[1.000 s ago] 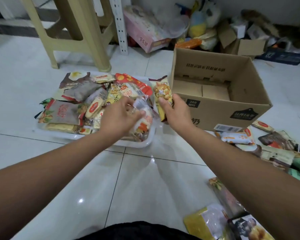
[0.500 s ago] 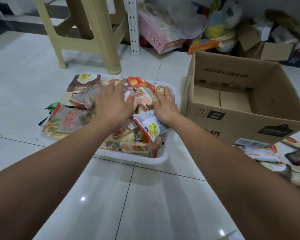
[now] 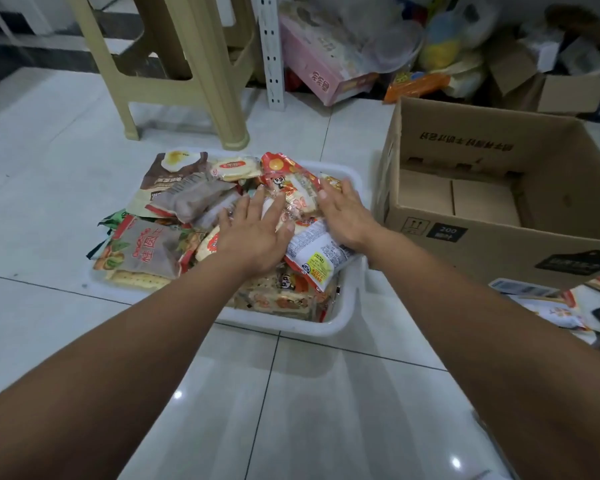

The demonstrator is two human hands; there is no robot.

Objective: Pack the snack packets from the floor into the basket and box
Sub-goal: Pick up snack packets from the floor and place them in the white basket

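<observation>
Fingers (image 3: 257, 209) of both hands lie flat, released, atop packets (image 3: 302, 188) heaped in the basket (image 3: 347, 306).

White basket (image 3: 343, 320), brown cardboard box (image 3: 499, 244), beige stool (image 3: 201, 64), pink carton (image 3: 319, 71)

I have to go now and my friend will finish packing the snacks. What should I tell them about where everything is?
Left hand: open, flat on top of the snack pile, holding nothing.
Right hand: open, also pressing on the pile, holding nothing.
White basket: heaped full of snack packets, some hanging over its rim.
Cardboard box: right of the basket, open, nothing visible inside.
Done: basket filled.
Left: loose packets on the floor beside the box; these probably go in the box.
</observation>
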